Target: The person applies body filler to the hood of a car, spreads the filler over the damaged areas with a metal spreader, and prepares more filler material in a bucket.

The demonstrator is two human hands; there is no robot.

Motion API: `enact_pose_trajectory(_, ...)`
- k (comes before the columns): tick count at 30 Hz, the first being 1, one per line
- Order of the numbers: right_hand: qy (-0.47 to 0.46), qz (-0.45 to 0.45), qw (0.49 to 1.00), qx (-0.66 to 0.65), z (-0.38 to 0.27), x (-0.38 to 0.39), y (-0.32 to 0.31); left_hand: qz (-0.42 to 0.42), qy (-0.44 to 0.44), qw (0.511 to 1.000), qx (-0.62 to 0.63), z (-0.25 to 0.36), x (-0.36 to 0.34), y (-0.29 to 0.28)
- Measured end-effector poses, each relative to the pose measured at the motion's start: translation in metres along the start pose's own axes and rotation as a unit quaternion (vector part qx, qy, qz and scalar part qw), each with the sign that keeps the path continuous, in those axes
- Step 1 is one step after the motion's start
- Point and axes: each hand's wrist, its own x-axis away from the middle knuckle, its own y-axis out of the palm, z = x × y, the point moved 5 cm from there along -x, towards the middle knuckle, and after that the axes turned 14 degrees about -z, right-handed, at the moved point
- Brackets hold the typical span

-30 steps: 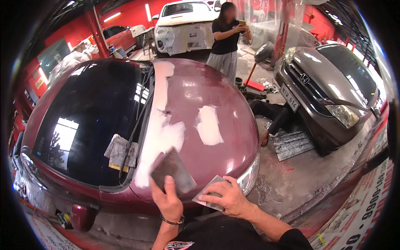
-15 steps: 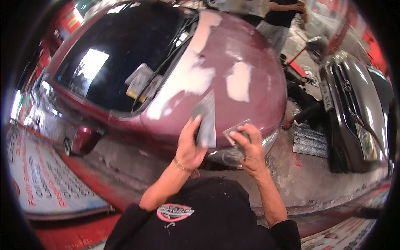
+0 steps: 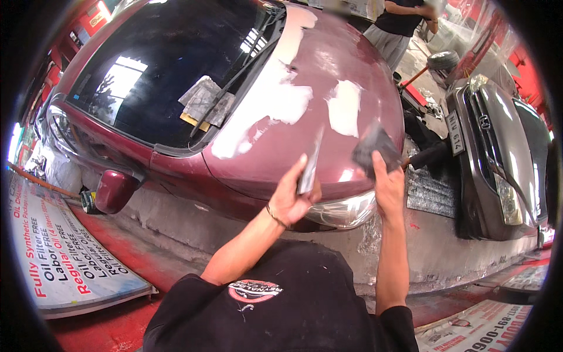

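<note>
A dark red car's hood [image 3: 264, 173] spreads before me, with a broad pale filler patch [image 3: 275, 105] along the windshield side and a smaller filler patch [image 3: 344, 108] farther right. My left hand [image 3: 293, 196] is closed around a thin grey flat plate [image 3: 311, 164], seen nearly edge-on above the hood's near side. My right hand [image 3: 388, 182] grips a dark, flat, squarish spreader [image 3: 375, 151] by its lower edge, near the hood's front corner. The spreader is slightly smeared by motion. Both tools are held apart from each other.
Stained flat sheets [image 3: 208, 102] rest at the windshield's base beside the wiper. A side mirror [image 3: 117, 190] juts out at left. Another car's detached-looking dark front end [image 3: 492, 158] stands right. A person [image 3: 399, 23] stands beyond the hood; another's dark-clothed limb [image 3: 437, 154] shows low between the cars.
My right hand has moved right and up, turning the spreader flat side into view. My left hand has shifted right, and its plate has turned nearly edge-on.
</note>
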Motion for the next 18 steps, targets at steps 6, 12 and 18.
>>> enact_pose_trajectory(6,0.192,-0.028,0.918,-0.346,0.013,0.068,0.057,0.126,0.395,0.852,-0.321,0.108,-0.042,0.01)
enact_pose_trajectory(12,0.144,-0.03,0.874,-0.462,0.006,0.032,0.074,0.016,0.444,0.827,-0.344,0.111,-0.048,0.052)
enact_pose_trajectory(18,0.146,-0.042,0.87,-0.47,0.027,0.018,0.067,0.026,0.418,0.832,-0.364,0.095,-0.045,0.063)
